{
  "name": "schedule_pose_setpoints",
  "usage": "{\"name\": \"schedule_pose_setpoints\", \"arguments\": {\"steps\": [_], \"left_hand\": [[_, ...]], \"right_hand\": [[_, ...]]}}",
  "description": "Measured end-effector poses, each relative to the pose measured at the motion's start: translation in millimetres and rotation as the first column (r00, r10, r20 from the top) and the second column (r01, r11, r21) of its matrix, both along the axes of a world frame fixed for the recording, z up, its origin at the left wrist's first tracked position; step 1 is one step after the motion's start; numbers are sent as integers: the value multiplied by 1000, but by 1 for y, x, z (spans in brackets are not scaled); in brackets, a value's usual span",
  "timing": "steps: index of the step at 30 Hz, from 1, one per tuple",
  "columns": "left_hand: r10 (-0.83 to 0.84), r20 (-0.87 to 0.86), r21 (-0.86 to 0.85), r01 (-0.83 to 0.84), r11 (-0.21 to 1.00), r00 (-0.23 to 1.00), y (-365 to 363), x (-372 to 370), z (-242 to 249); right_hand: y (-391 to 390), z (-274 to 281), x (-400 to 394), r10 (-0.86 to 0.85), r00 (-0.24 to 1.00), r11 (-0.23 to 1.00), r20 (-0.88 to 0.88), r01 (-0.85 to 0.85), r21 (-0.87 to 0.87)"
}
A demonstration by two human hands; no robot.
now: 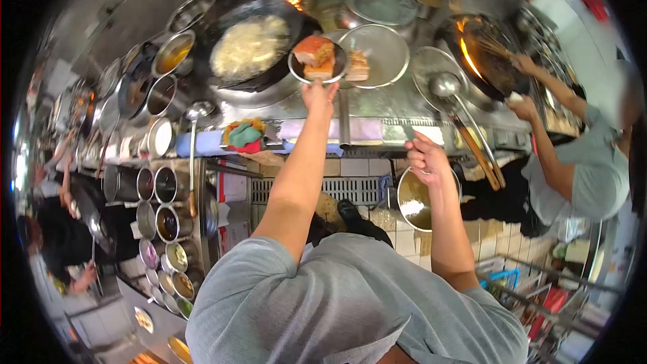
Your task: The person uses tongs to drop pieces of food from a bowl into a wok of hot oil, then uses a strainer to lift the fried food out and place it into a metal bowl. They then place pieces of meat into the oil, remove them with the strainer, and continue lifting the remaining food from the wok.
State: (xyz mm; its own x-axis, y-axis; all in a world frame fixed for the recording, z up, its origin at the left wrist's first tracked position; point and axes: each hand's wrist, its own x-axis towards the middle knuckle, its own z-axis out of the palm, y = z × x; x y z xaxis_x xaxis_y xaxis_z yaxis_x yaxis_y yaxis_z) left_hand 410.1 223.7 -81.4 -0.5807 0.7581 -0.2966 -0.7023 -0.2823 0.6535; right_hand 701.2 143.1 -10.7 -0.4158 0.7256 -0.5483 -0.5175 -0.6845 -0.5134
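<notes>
My left hand [319, 96] reaches over the stove and grips the near edge of a small metal bowl [340, 67]. Browned chunks of meat, looking like pork belly [314, 52], are piled in it. Just right of the bowl, another piece of meat [358, 66] lies in a wide round strainer [391, 57], whose handle points toward me. My right hand [427, 158] is raised at the counter's front edge with its fingers curled; what they hold, if anything, I cannot tell. Below it in this view is a metal pot [414, 205] with brownish liquid.
A wok [249, 47] of pale foaming oil stands left of the bowl. On the right, a person [573, 168] works at a flaming wok [482, 54]. Ladles [445, 84] lean nearby. Sauce pots [168, 185] line the left, where another person [57, 229] holds a pan.
</notes>
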Motion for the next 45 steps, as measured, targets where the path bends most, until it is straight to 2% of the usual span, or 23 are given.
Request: {"name": "schedule_pose_setpoints", "arguments": {"steps": [4, 8, 10, 12, 14, 18, 21, 23, 25, 27, 28, 29, 31, 35, 39, 42, 44, 45], "left_hand": [[14, 18, 13, -15, 1000, 1000, -57, -11, 33], [-20, 8, -16, 20, 1000, 1000, -136, -32, 58], [-18, -24, -71, 16, 997, 1000, -181, -41, 62], [3, -57, -124, -10, 992, 998, -227, -51, 60], [40, -64, -178, -51, 983, 997, -269, -62, 54], [129, -121, -247, -155, 956, 984, -345, -78, 47], [167, -111, -281, -192, 940, 980, -393, -94, 39], [201, -112, -292, -226, 929, 973, -420, -102, 36], [236, -114, -300, -260, 918, 965, -445, -112, 32], [245, -124, -283, -271, 920, 962, -466, -121, 29], [258, -118, -288, -282, 915, 959, -475, -126, 27], [260, -114, -290, -282, 914, 959, -483, -129, 25], [304, -102, -321, -320, 891, 947, -498, -134, 26], [337, -95, -316, -349, 882, 937, -522, -141, 21], [347, -77, -304, -353, 885, 935, -538, -147, 15], [355, -72, -313, -359, 879, 932, -547, -150, 11], [380, -75, -331, -383, 862, 922, -550, -148, 17], [379, -71, -334, -380, 863, 923, -553, -147, 16]], "right_hand": [[26, 29, -5, 39, 996, 989, 81, -50, 139], [70, 48, -36, 176, 975, 944, 139, -207, 256], [87, 59, -72, 209, 976, 947, 59, -217, 236], [111, 44, -112, 244, 960, 958, -137, -217, 186], [123, 34, -157, 264, 908, 963, -325, -268, 36], [133, 11, -228, 249, 910, 963, -331, -269, -17], [133, -2, -263, 325, 892, 941, -314, -339, 11], [108, 8, -285, 127, 992, 972, -1, -124, 198], [110, -9, -305, 144, 988, 958, 47, -151, 244], [100, -13, -322, 22, 947, 907, 319, -153, 393], [97, -12, -329, 25, 925, 878, 379, -202, 434], [92, -11, -338, 27, 923, 878, 383, -206, 433], [85, -12, -353, -86, 898, 868, 431, -144, 474], [88, -20, -369, -176, 827, 825, 534, -171, 538], [72, -6, -369, -166, 830, 831, 533, -173, 529], [89, -28, -368, -242, 775, 810, 584, -170, 561], [105, -38, -359, -396, 685, 745, 612, -150, 650], [104, -34, -346, -396, 681, 746, 616, -152, 648]]}}
